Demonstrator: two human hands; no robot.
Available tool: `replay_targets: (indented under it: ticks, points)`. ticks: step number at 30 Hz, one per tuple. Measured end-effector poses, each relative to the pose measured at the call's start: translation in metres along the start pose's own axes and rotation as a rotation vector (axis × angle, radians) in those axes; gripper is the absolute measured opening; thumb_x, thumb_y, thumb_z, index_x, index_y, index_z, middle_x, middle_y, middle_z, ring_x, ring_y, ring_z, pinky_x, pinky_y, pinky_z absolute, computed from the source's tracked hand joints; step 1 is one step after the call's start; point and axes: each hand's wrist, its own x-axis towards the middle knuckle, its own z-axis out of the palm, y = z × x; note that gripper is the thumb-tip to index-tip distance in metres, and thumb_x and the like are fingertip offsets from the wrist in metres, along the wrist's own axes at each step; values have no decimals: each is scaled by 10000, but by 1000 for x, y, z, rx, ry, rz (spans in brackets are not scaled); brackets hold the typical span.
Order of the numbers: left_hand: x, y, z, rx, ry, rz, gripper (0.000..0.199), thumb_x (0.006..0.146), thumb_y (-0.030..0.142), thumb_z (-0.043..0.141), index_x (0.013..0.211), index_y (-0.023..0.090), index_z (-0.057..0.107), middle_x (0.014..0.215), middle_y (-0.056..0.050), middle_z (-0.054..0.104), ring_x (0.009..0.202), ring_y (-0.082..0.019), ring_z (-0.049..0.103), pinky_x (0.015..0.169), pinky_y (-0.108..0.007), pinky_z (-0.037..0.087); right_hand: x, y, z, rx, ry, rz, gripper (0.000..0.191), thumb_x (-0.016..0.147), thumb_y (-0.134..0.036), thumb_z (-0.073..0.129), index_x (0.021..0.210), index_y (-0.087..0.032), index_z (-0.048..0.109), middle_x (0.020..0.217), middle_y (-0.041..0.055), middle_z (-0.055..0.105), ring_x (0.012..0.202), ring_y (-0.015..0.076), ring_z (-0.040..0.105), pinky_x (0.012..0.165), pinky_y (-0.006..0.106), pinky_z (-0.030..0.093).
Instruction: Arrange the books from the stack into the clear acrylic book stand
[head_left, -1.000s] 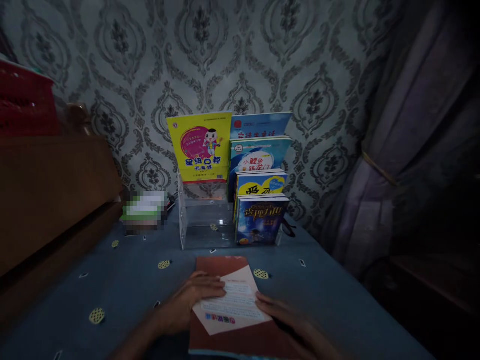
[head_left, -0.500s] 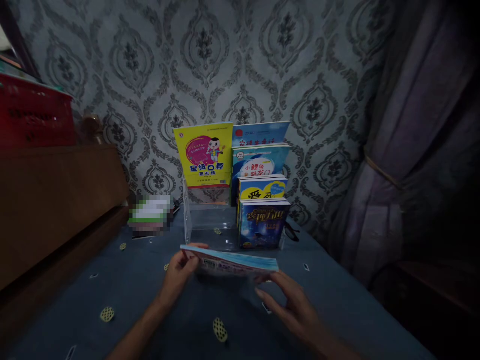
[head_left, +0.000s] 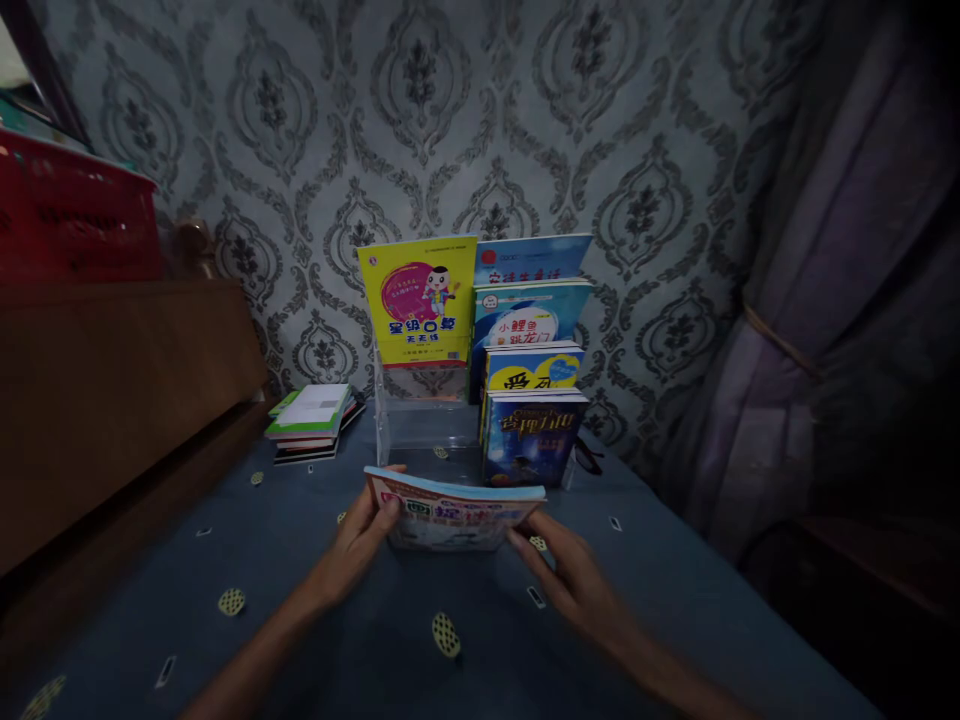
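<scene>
Between my two hands is a thin paperback book [head_left: 450, 520], its cover facing me and its pale blue edge uppermost. My left hand [head_left: 360, 530] pinches its left end, thumb on the cover and fingers behind. At its lower right corner, my right hand [head_left: 559, 560] grips with the thumb in front. Just beyond stands a clear tiered book stand [head_left: 427, 430]. A yellow book [head_left: 418, 300] leans in its upper left. Down its right side come a blue book [head_left: 534, 258], a fish-story book [head_left: 529, 318], a yellow-and-blue book [head_left: 532, 372] and a dark blue book [head_left: 532, 440].
A stack of books [head_left: 307, 425] lies left of the stand. Dark glasses [head_left: 589, 457] are partly visible behind its right side. A wooden headboard [head_left: 127, 390] bearing a red box [head_left: 75, 215] borders the left. A tied curtain [head_left: 795, 330] hangs right. Patterned blue cloth [head_left: 300, 660] covers the surface.
The held book has tipped upright, so more of its cover faces me. My right hand has closed on its right corner. The view has shifted slightly.
</scene>
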Motion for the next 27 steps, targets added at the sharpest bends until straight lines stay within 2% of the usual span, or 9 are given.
replay_targets:
  ticks: [3,5,10,13,18,21,24,27]
  points:
    - [0,14,-10,134,-132,54,604,961,632,486,1407,225,502,1441,-82,583,1326,-281,542,1145,-450,432,7,1,-2,10,-52,28,322,1024,-437,415,1029,-220,653,947,85,720,851,228,681,767,350,595]
    - [-1,20,-16,208,-171,86,548,981,576,490,1398,222,494,1408,-83,610,1273,-269,581,1107,-439,473,10,3,-3,8,-79,30,337,1025,-445,405,1037,-220,654,949,86,724,862,234,684,779,363,595]
    - [-3,14,-27,326,-124,85,536,984,509,511,1435,225,458,1331,-84,658,1226,-272,610,1055,-419,515,16,6,-1,-22,-91,17,351,1019,-459,417,1146,-229,650,1032,93,739,938,257,697,816,386,600]
    - [-2,7,-31,346,-142,91,566,988,453,494,1494,216,406,1373,-93,633,1251,-276,597,1066,-419,508,18,7,0,-56,-97,28,358,1015,-470,424,1160,-233,650,1034,91,743,948,265,703,822,395,602]
    - [1,3,-31,363,-172,142,650,985,376,446,1580,197,254,1508,-104,520,1390,-281,487,1169,-446,407,18,7,-3,-67,-122,36,372,1011,-483,420,1175,-238,647,1046,86,746,969,277,704,834,410,601]
    - [2,2,-29,351,-170,150,676,983,360,443,1596,210,200,1514,-93,518,1408,-276,466,1144,-431,439,18,7,-3,-60,-134,50,366,1011,-474,417,1177,-238,642,1041,88,744,967,280,704,842,421,601]
    - [2,2,-28,345,-164,136,678,978,359,446,1592,200,206,1510,-96,520,1439,-290,423,1123,-435,460,17,10,-2,-59,-126,58,358,1008,-468,424,1178,-235,637,1064,90,741,982,282,700,847,425,600]
    - [2,2,-28,355,-165,118,668,963,347,457,1577,185,251,1534,-107,488,1443,-306,414,1146,-462,429,18,10,-2,-60,-125,53,350,1006,-460,429,1173,-234,638,1051,87,741,979,279,696,857,424,594]
